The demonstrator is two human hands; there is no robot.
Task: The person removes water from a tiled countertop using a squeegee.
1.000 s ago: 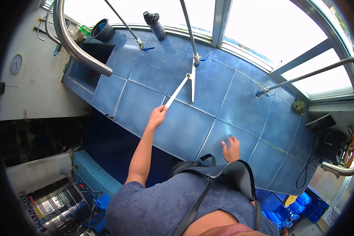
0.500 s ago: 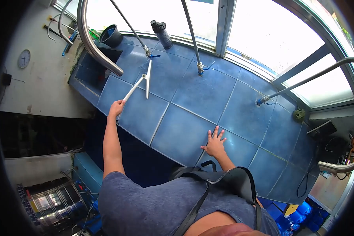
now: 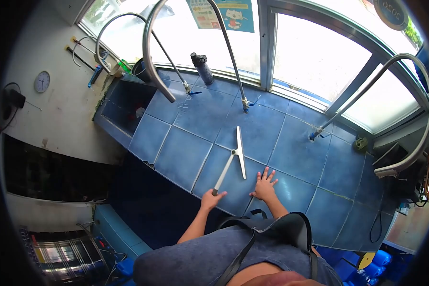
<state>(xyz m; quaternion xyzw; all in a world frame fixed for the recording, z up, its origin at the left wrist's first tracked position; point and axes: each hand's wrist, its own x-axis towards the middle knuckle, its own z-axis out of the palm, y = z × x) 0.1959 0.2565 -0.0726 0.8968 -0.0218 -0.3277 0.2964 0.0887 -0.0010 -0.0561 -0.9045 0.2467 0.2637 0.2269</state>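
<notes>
My left hand (image 3: 211, 199) is closed around the grey end of a white squeegee's (image 3: 240, 151) handle, close to the counter's front edge. The squeegee's long blade lies across the blue tiled counter (image 3: 183, 148), and its handle slants back to my hand. To the right of the blade, my right hand (image 3: 265, 185) rests flat on the tiles with its fingers spread and nothing in it.
Curved metal pipes rise from blue-handled valves, such as the middle valve (image 3: 245, 104). A dark bottle (image 3: 202, 68) stands by the window. A recessed basin (image 3: 124, 111) lies left; a wall clock (image 3: 42, 82) hangs beyond. Blue bottles (image 3: 380, 258) are at lower right.
My left hand has drawn the squeegee rightward and toward my body, from the left part of the counter to near my right hand. My right hand stays flat on the tiles.
</notes>
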